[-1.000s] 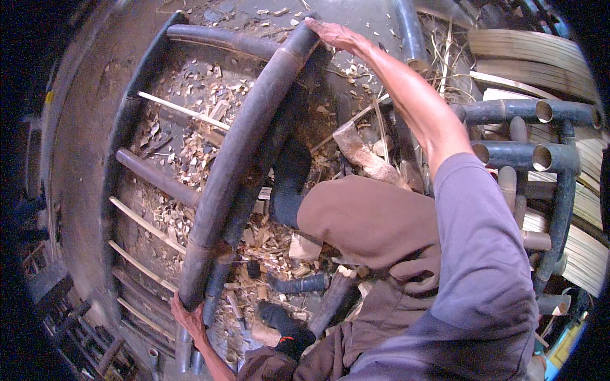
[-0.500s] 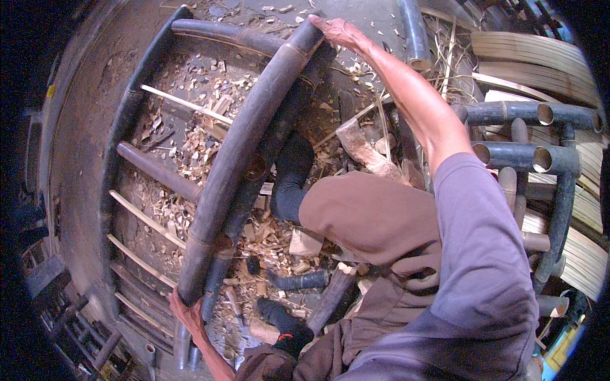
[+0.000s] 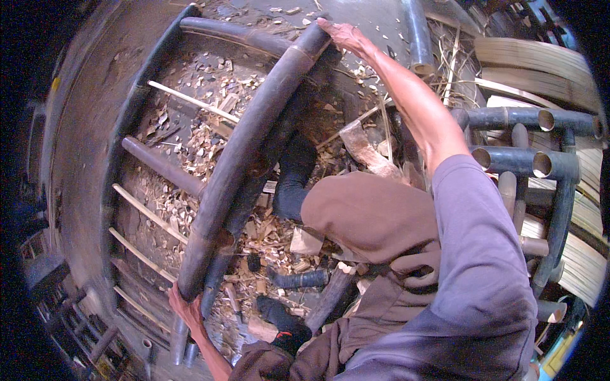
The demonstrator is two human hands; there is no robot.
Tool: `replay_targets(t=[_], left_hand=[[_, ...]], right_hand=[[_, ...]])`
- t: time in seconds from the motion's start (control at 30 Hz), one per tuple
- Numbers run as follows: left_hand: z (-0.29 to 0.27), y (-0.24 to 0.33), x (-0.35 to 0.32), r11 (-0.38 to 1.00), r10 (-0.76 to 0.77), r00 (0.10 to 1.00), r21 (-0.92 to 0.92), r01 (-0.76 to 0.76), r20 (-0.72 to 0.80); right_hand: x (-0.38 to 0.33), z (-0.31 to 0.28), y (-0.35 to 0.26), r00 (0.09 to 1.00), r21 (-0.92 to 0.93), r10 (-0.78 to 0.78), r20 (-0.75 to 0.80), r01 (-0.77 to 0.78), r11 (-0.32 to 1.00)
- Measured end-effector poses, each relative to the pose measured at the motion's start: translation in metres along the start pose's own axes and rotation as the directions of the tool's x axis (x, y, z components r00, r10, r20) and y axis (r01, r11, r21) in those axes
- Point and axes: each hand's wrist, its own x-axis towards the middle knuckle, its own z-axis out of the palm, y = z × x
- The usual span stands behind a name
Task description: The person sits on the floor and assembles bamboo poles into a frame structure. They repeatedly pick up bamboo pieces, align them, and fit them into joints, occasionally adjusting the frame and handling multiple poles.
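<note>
A dark bamboo frame, like a ladder or chair side, lies across the left of the view. Its thick near pole (image 3: 254, 140) slants from top middle to lower left. Around this pole's upper end curl the fingers of my right hand (image 3: 343, 36), arm stretched far forward. At its lower end my left hand (image 3: 185, 306) grips the same pole; part of its fingers is hidden behind it. Dark rungs (image 3: 164, 166) and thin pale slats (image 3: 149, 214) run from the near pole to the slimmer far pole (image 3: 130, 114).
Wood chips (image 3: 260, 232) litter the floor under the frame and around my legs. Close by lie a wooden block (image 3: 306, 241), a short dark bamboo piece (image 3: 298, 279) and a tool (image 3: 233, 298). Joined bamboo tubes (image 3: 527, 159) and split bamboo strips (image 3: 540, 63) are at the right.
The frame and my right hand appear slightly farther right in the picture, partly from a small shift of the view. Both hands keep their hold on the pole.
</note>
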Motion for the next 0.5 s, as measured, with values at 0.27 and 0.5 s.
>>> replay_targets(t=[0.27,0.5], left_hand=[[-0.002,-0.001,0.008,0.995,0.048,0.999,0.083,-0.046,-0.021],[0.010,-0.011,0.004,0.997,0.021,0.998,0.077,-0.016,-0.057]], right_hand=[[0.000,0.008,0.016,0.993,0.298,0.013,0.115,-0.047,0.953],[0.022,-0.001,0.042,0.981,0.249,-0.045,0.190,-0.004,0.968]])
